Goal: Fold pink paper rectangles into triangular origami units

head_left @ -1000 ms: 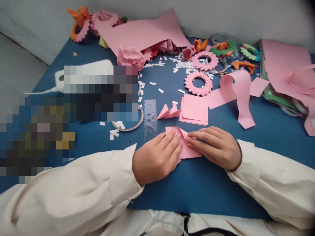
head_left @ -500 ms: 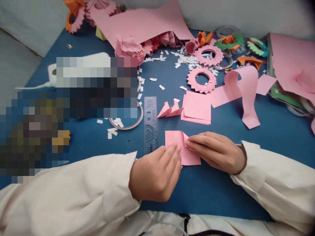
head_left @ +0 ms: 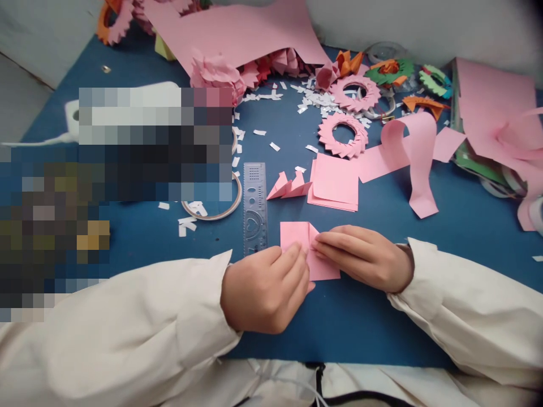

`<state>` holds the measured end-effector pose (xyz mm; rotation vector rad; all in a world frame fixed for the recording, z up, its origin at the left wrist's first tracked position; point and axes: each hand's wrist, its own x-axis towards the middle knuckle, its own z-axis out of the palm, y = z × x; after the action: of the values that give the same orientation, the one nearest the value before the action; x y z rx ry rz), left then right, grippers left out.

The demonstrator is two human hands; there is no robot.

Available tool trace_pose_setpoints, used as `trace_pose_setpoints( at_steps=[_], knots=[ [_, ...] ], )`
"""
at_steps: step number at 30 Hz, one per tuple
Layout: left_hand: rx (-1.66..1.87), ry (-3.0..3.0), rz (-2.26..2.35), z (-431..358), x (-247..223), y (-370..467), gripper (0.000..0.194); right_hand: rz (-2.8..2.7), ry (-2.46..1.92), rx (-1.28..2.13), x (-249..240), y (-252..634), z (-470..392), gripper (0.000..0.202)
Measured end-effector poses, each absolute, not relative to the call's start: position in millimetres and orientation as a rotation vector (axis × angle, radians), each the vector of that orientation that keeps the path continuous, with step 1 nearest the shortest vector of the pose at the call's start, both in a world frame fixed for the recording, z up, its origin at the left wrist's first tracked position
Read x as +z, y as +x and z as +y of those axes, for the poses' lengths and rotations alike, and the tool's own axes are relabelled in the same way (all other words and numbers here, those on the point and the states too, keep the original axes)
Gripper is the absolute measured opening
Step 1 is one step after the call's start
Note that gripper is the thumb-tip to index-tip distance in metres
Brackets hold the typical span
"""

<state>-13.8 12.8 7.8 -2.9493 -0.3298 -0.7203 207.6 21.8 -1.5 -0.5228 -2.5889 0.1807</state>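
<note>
A square pink paper (head_left: pixel 326 268) lies on the blue table, its upper right corner folded in toward a crease near the middle. My left hand (head_left: pixel 269 289) rests on the lower left part, fingers together and pressing the sheet down. From the right, my right hand (head_left: pixel 367 254) pinches the folded corner between thumb and fingertips. Behind the sheet sit a stack of pink squares (head_left: pixel 336 180) and small folded pink pieces (head_left: pixel 291 186). A clear ruler (head_left: pixel 254 209) lies just left of them.
Pink paper rings (head_left: pixel 343 135), a curled pink strip (head_left: pixel 422 164) and white scraps (head_left: pixel 316 100) lie farther back. A tape roll (head_left: pixel 240 195) is left of the ruler. Large pink sheets (head_left: pixel 254 34) cover the back edge. Blurred blocks hide the left side.
My right hand has brought the folded corner slightly farther left and flatter toward the middle crease. My left hand stays on the sheet. The whole view has shifted a little.
</note>
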Motion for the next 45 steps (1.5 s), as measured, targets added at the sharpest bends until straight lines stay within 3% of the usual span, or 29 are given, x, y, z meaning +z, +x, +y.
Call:
trace_pose_setpoints(
  at_steps=[8,15,21,24,27,31,33,37,41,45],
  knots=[
    [-0.713,-2.983,-0.386,18.5,9.8,-13.8,0.014,-2.566,-0.539,0.22,1.3,206.4,24.7,0.024],
    [-0.648,-2.992,-0.394,17.0,8.7,-16.3,0.014,-2.535,-0.846,0.079,2.7,206.0,22.9,0.024],
    [-0.748,-2.922,-0.785,23.6,8.9,-14.6,0.02,-2.584,-0.73,0.147,2.8,204.8,25.6,0.022],
    [-0.7,-2.941,-0.784,26.4,7.4,-13.1,0.014,-2.62,-0.708,0.137,2.8,204.6,25.1,0.023],
    [-0.707,-2.96,-0.776,25.4,8.6,-12.7,0.013,-2.6,-0.815,0.101,3.2,205.8,23.5,0.03],
    [-0.86,-2.862,-1.177,20.1,16.4,-13.5,0.012,-2.446,-1.057,0.197,5.4,208.1,22.0,0.035],
    [-0.874,-2.851,-1.3,18.0,19.3,-13.7,0.016,-2.383,-1.129,0.286,6.5,208.3,22.2,0.031],
    [-0.723,-2.935,-1.284,18.6,16.8,-12.5,0.023,-2.343,-1.159,0.35,5.6,206.8,23.5,0.005],
    [-0.524,-2.837,-1.281,22.5,10.0,-11.8,0.021,-2.407,-1.099,0.219,2.9,206.8,24.0,0.004],
    [-0.543,-2.772,-1.296,25.0,8.2,-12.1,0.019,-2.515,-0.906,-0.123,4.6,208.9,23.0,0.016]
  ],
)
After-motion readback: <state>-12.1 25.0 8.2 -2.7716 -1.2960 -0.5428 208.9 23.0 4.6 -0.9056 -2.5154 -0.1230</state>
